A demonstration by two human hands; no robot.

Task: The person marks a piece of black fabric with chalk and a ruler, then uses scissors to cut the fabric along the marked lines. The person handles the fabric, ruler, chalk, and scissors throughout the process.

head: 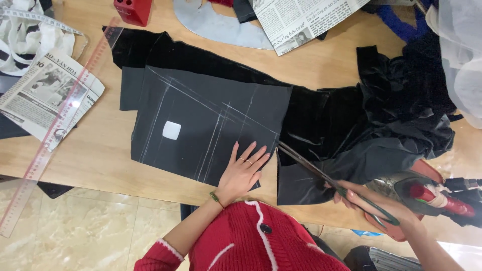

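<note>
Black fabric (pixel 211 118) pinned by left hand (pixel 243 168); right hand (pixel 374 200) grips scissors (pixel 321 175).

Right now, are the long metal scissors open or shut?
Open: the long metal scissors in the right hand show two blades spread apart at the edge of the chalk-marked black fabric panel.

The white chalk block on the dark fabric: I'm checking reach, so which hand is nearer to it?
Left. The left hand lies flat on the dark fabric just right of the chalk block; the right hand holds scissors farther right.
</note>
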